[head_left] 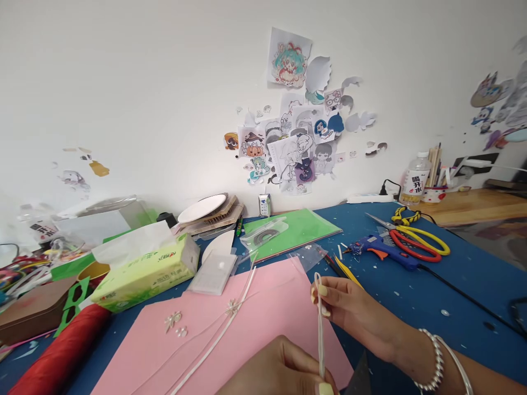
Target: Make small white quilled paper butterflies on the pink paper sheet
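A thin white cord (320, 334) is doubled into a narrow loop and runs upright between my hands. My right hand (354, 310) pinches it just below the top of the loop, a beaded bracelet on the wrist. Lower down, my left hand (280, 367) is closed on the same cord, partly cut off by the bottom edge. Beneath them lies a pink sheet (152, 334). On it rest a loose white cord (214, 344), a sparkly flower-shaped ornament (231, 307), another small ornament (173, 319) and some pearl beads (181, 331).
A blue glue gun (379, 249) and red-and-yellow-handled scissors (415, 247) lie on the right, with yellow tweezers (348, 271) closer in. A green sheet (304, 230) sits behind. Leftward are a tissue pack (148, 274) and a red roll (61, 351).
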Available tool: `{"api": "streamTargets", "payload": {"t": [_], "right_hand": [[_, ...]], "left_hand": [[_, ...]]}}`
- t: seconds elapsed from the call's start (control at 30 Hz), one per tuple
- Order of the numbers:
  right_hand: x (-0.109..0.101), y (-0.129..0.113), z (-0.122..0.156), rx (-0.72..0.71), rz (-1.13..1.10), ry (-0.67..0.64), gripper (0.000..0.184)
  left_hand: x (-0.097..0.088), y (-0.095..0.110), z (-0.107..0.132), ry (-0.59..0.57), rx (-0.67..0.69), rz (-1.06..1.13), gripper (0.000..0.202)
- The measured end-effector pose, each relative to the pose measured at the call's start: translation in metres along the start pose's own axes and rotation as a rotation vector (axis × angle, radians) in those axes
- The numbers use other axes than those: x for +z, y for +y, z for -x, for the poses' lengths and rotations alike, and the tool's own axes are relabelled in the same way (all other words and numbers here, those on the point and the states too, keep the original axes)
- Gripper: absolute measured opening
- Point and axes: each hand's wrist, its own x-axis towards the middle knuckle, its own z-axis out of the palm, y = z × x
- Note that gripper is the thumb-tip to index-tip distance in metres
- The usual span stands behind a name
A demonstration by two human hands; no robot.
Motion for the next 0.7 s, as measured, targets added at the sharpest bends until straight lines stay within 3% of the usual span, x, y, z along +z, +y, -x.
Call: {"api": "streamTargets", "payload": {"t": [0.23, 0.47, 0.7], "right_hand": [[0.0007, 0.0012, 0.0002, 0.003, -0.005, 0.043, 0.012], [0.0003, -0.0003, -0.0029, -0.011, 0.013, 0.066, 0.019], [-0.0042, -0.0027, -0.0047, -0.054, 0.113, 0.233, 0.020]], "left_hand": [[0.0020, -0.0004, -0.0018, -0.076, 0.005, 0.137, 0.026], [-0.0020, 0.0013, -0.0013, -0.060, -0.047, 0.116, 0.027], [0.0036, 0.0025, -0.0046, -0.087, -0.034, 0.327, 0.023]]}}
